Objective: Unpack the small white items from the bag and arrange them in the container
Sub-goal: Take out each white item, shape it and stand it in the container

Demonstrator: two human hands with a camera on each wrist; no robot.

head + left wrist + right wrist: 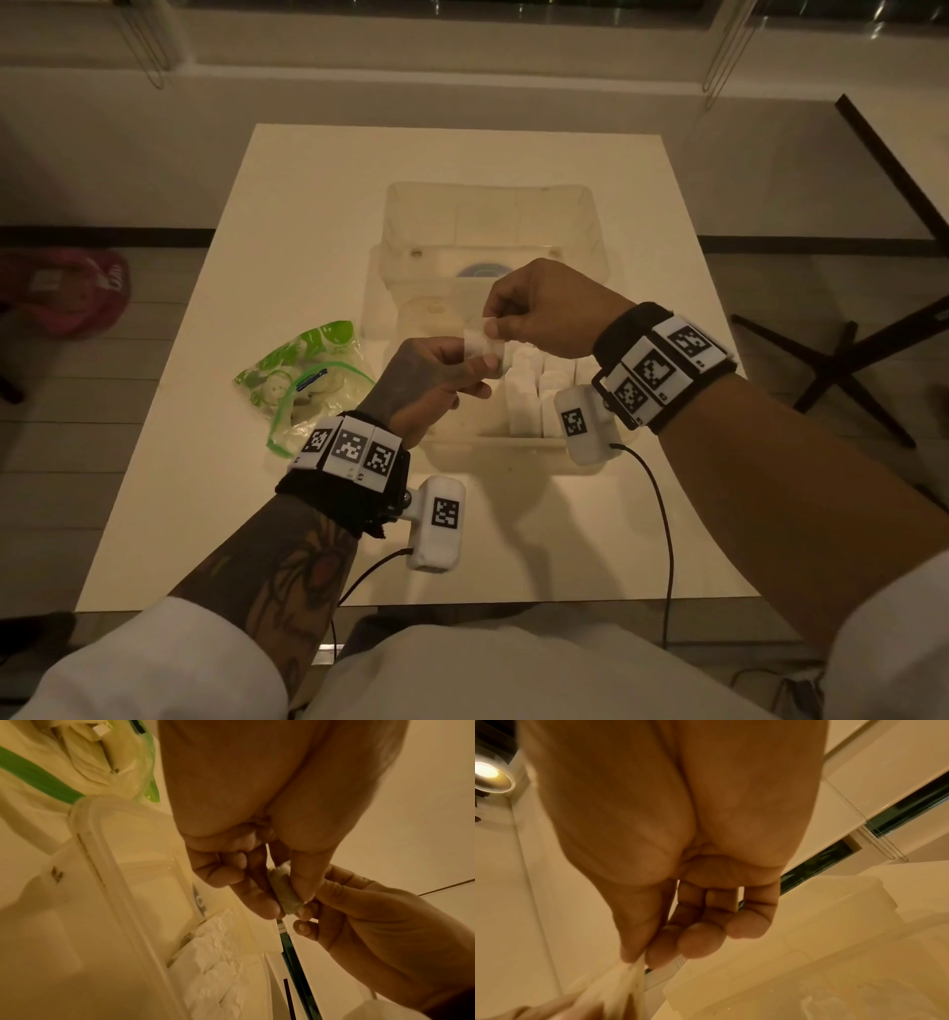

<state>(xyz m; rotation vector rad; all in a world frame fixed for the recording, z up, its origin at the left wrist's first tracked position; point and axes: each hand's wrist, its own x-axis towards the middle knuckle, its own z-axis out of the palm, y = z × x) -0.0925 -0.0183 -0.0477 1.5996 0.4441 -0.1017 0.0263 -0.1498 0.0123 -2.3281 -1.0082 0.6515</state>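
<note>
Above the clear plastic container [590,452] both hands hold one small white item [481,347]. My left hand [436,375] grips it from below between thumb and fingers, as the left wrist view shows around the white item [284,892]. My right hand [534,313] pinches its upper edge with thumb and forefinger; the white item [626,981] appears at the fingertips in the right wrist view. Several white items [534,390] stand in a row inside the container. The green-printed zip bag [303,380] lies on the table to the left, with more pale items in it.
The container's open lid [488,216] lies flat behind it on the white table [287,216]. A dark chair base [842,365] stands right of the table, and a red bag [67,288] lies on the floor at the left. Cables hang from both wrist cameras.
</note>
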